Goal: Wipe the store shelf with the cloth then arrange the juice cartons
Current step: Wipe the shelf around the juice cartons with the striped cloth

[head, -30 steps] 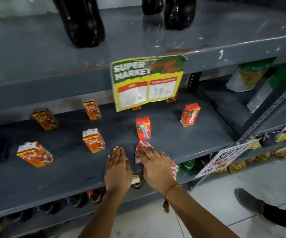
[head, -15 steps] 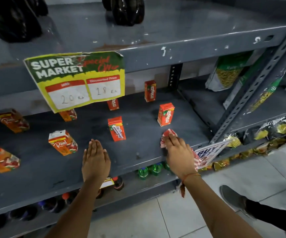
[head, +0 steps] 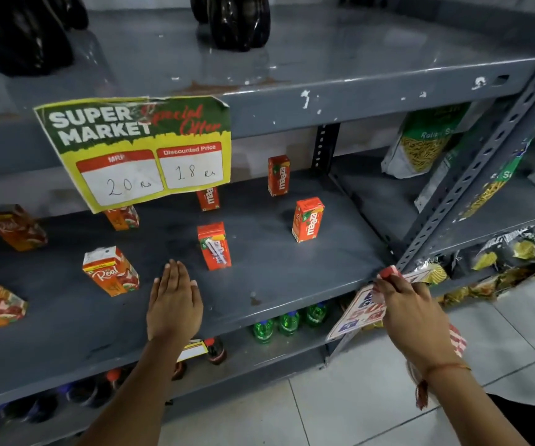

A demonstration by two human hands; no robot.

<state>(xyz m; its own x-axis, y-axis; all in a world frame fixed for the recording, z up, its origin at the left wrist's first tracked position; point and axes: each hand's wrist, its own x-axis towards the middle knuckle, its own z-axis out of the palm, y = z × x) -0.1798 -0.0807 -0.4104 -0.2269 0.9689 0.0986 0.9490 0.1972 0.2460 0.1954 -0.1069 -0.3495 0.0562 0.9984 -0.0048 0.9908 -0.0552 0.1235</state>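
Resting flat on the scuffed grey metal shelf [head: 276, 284], left hand [head: 174, 304] lies open while right hand [head: 411, 312] pinches checked cloth [head: 390, 272].

Cloth [head: 390, 272] now at shelf's [head: 292, 278] right corner

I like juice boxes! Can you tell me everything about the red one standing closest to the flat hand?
The carton is a small red-orange box, seemingly cardboard, with a wrapped white straw stuck slantwise on its front. It stands upright but turned a little, near the middle of the grey shelf, apart from the other cartons. Only the shelf touches it. The left hand lies flat just in front of it, not touching.
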